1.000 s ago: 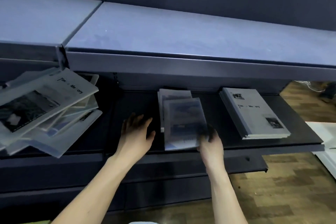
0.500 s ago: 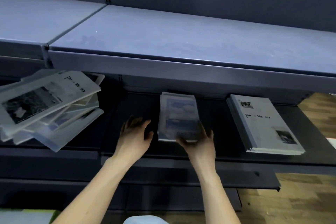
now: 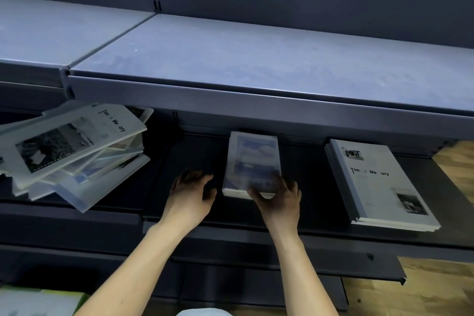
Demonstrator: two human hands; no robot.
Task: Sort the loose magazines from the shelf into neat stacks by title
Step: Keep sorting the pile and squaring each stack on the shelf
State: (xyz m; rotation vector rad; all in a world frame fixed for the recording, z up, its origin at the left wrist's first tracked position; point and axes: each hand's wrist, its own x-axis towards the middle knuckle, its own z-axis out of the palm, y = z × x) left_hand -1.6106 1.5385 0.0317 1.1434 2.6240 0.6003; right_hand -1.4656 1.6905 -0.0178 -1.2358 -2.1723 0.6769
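On the dark shelf, under a grey upper shelf, a small stack of blue-covered magazines lies in the middle. The right hand holds its near edge, fingers curled over the top cover and thumb at the front (the cover is blurred). The left hand rests just left of the stack, fingers loosely spread, holding nothing. To the right lies a neat grey stack. At far left, a loose pile slants, fanned out.

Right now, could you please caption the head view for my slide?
Right hand grips the small blue-covered magazine stack on the dark metal shelf; left hand rests beside it.
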